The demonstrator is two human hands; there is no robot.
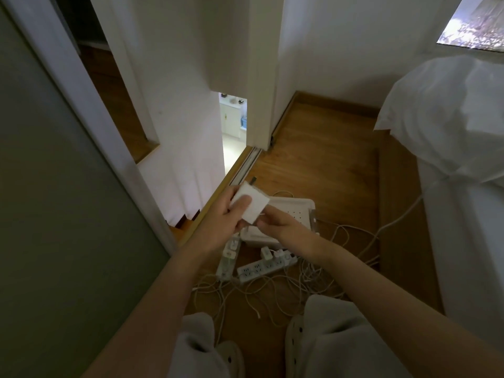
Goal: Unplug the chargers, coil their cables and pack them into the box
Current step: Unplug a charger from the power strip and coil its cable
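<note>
- Head view, the only one: charger (252,207), white and square, is held in the air over the near-left edge of the box, with its dark prongs pointing up and away.
- Left hand (222,218) grips the charger from the left. The thumb lies across its top face and the fingers curl beneath.
- Right hand (275,226) meets it from the right, fingertips closed in a pinch at the charger's lower corner.
- Box (300,214), white, lies on the wooden floor (327,165) just beyond the hands and is partly hidden by them. A face dotted with small holes is turned up.
- Two white strips lie on the floor below the hands. The left strip (226,261) runs toward the person and the right strip (261,267) lies crosswise; their near ends are close together.
- Small chargers (266,252) sit plugged in at the far end of each strip.
- Cables (272,291), thin and white, sprawl in a loose tangle around the strips and between the person's knees.
- Thicker cord (392,222) runs from the tangle toward the bed (450,110) on the right, which is draped in white.
- Pale trouser legs and slippers (231,356) fill the bottom edge.
</note>
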